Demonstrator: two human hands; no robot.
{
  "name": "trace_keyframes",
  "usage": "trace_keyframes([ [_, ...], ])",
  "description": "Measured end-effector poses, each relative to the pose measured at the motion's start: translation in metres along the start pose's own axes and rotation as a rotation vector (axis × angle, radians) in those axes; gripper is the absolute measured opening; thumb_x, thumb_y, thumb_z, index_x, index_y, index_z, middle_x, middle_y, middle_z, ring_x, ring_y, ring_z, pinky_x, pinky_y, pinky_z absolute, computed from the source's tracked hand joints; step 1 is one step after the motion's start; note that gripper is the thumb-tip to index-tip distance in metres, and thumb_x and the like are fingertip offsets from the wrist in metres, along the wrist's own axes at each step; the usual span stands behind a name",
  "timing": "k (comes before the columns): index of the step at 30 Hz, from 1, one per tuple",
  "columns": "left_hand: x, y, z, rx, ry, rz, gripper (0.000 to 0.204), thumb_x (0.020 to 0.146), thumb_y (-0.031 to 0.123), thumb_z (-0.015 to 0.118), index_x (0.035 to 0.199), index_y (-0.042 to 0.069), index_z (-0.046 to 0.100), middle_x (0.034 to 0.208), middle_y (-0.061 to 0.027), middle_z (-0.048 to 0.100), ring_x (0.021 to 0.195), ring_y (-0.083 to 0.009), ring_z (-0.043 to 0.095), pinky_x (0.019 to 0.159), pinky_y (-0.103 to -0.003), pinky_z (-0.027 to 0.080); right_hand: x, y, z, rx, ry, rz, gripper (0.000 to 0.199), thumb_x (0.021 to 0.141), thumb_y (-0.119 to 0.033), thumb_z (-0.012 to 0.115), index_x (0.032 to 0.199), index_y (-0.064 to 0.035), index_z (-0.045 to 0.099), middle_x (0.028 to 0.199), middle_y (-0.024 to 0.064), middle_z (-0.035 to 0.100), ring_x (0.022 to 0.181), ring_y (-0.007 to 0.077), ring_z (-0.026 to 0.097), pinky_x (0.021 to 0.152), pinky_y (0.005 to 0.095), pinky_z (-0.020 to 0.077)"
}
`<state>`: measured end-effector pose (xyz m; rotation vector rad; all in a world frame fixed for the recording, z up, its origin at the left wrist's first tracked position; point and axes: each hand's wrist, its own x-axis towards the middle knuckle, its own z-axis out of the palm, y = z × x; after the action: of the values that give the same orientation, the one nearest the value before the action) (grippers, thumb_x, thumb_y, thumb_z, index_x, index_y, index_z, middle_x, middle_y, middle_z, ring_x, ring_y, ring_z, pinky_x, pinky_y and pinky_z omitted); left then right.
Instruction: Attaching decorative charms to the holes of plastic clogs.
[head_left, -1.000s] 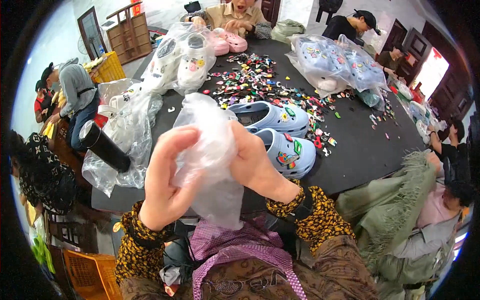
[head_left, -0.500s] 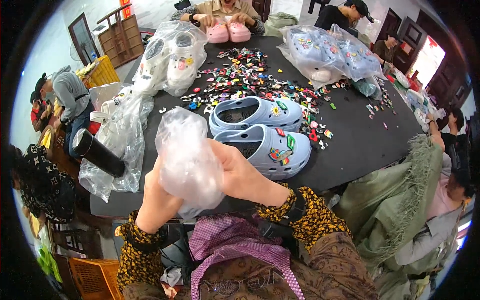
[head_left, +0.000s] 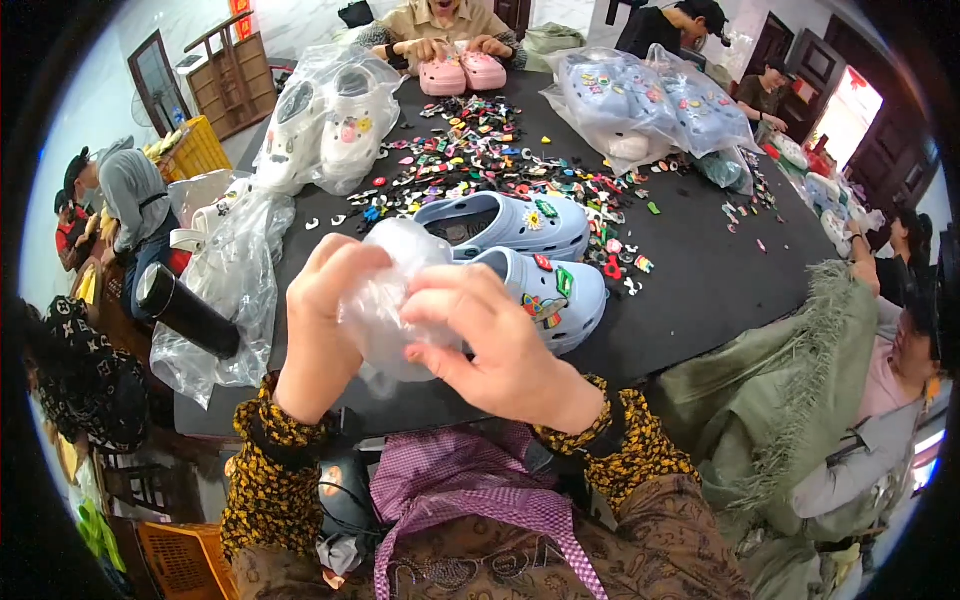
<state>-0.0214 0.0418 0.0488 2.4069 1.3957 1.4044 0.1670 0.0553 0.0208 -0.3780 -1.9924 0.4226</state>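
Note:
Both my hands grip a crumpled clear plastic bag (head_left: 385, 300) above the near edge of the black table (head_left: 700, 290). My left hand (head_left: 320, 320) clutches the bag's left side and my right hand (head_left: 500, 345) pinches its right side. Just behind the bag lie two light blue clogs (head_left: 520, 245) decorated with small coloured charms, side by side on the table. Further back, several loose colourful charms (head_left: 470, 160) are scattered over the table.
A black bottle (head_left: 185, 310) and clear bags (head_left: 230, 290) lie at the left edge. Bagged white clogs (head_left: 330, 120) and bagged blue clogs (head_left: 650, 100) sit further back. A person's hands hold pink clogs (head_left: 462, 72) at the far side. Other people sit left and right.
The bag was held up spread out in front of me; now it is scrunched into a smaller bundle, lower and nearer my body, with both hands closer together.

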Motion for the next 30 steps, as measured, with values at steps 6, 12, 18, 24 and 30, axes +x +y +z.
trace_keyframes([
  [6,0.002,0.002,0.012,-0.655,0.107,-0.338,0.039,0.079,0.003,0.066,0.115,-0.002,0.055,0.105,-0.0053,0.06,0.094,-0.0136,0.06,0.084,-0.025,0.049,-0.01,-0.016,0.009,-0.111,0.005,-0.029,0.042,0.072,-0.01,0.075,0.109,-0.0044,0.057,0.118,0.0173,0.05,0.105,0.0351,0.052,0.092,0.0429,0.0447],
  [12,-0.009,0.016,0.022,-1.021,0.157,-0.52,0.044,0.084,0.008,0.066,0.123,-0.003,0.05,0.113,-0.0086,0.06,0.102,-0.0152,0.061,0.088,-0.028,0.051,-0.015,0.01,0.021,-0.336,0.079,-0.127,0.041,0.07,-0.003,0.07,0.108,-0.0023,0.054,0.121,0.0194,0.048,0.106,0.0377,0.051,0.094,0.0431,0.0442],
  [18,-0.031,0.027,0.015,-0.945,0.063,-0.466,0.069,0.085,0.008,0.066,0.142,-0.003,0.029,0.136,-0.0139,0.044,0.125,-0.0213,0.046,0.103,-0.034,0.04,-0.012,0.026,0.017,-0.049,0.242,0.009,0.035,0.071,0.007,0.062,0.104,-0.0004,0.053,0.114,0.019,0.052,0.104,0.0394,0.052,0.088,0.0433,0.0464],
  [24,-0.045,0.014,0.018,-0.809,-0.013,-0.405,0.07,0.087,0.009,0.066,0.146,0.0,0.029,0.139,-0.0115,0.045,0.126,-0.0199,0.046,0.104,-0.034,0.039,-0.01,0.015,0.041,-0.031,0.191,-0.011,0.039,0.073,0.003,0.063,0.111,0.0011,0.057,0.112,0.0208,0.054,0.105,0.04,0.053,0.089,0.045,0.0467],
  [30,-0.034,-0.027,0.025,-0.96,0.14,-0.485,0.056,0.088,0.004,0.061,0.14,-0.002,0.04,0.133,-0.0111,0.053,0.121,-0.019,0.052,0.103,-0.033,0.04,-0.02,0.015,0.03,-0.198,0.034,0.002,0.046,0.078,-0.004,0.069,0.122,0.0002,0.055,0.123,0.0213,0.055,0.107,0.0394,0.055,0.091,0.0439,0.0443],
])
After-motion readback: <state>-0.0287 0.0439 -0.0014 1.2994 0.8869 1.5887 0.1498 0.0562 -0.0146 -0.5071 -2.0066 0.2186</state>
